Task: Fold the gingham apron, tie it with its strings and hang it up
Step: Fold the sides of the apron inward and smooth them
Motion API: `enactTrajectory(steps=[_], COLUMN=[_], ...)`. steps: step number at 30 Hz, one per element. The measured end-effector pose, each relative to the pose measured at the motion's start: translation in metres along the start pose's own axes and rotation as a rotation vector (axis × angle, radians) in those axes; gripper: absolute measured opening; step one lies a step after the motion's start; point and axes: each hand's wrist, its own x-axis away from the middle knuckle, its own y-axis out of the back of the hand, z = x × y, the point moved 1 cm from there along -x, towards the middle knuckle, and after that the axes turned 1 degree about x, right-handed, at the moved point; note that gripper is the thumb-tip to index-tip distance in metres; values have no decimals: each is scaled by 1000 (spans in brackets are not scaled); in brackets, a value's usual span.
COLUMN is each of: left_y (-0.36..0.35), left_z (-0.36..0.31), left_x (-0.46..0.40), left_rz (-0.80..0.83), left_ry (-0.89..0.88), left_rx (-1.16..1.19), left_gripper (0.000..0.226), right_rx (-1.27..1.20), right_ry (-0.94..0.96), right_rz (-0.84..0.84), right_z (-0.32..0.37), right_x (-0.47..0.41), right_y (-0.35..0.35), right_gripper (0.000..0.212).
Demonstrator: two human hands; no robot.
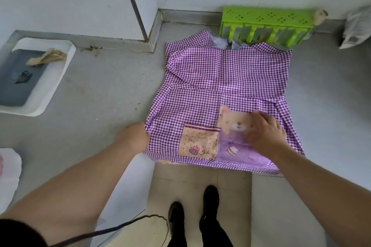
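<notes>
The purple gingham apron [224,90] lies spread flat on a grey counter [104,94], its neck end against a green plastic basket [267,24] by the wall and its hem hanging a little over the near edge. The left hand [138,136] is at the apron's left edge near the hem and seems to pinch the cloth there, though its fingers are hidden behind the hand, so I cannot tell for sure. The right hand [263,132] lies spread and flat on the bear patch [234,122] above the pockets [200,142], pressing the cloth down. If the left side is folded over while the hem overhangs, the apron could slide off toward the floor; a crooked fold could also bury the strings, which I cannot pick out here. The pockets carry small printed writing, too blurred to read. To the left sits a white tray [60,78] holding a dark pad.
</notes>
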Motion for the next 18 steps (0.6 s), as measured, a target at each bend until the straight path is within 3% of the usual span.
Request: enactTrajectory(steps=[4,10,14,18], left_y=[7,1,1,-8], left_z=[-10,-13,-22,3], left_x=[0,1,10,-8], left_rz=[55,-5,-18,128], left_ry=[8,31,114,173], left_rx=[28,162,220,476], left_gripper=[45,48,48,58], right_rx=[-142,-494,-803,-963], right_ry=[-283,-771,-801,-781], right_rz=[-212,-331,-307,-196], right_z=[-57,-95,-89,-93], right_x=[60,94,105,103], right_y=[-11,-19,-20,-21], right_gripper=[70,56,20,17])
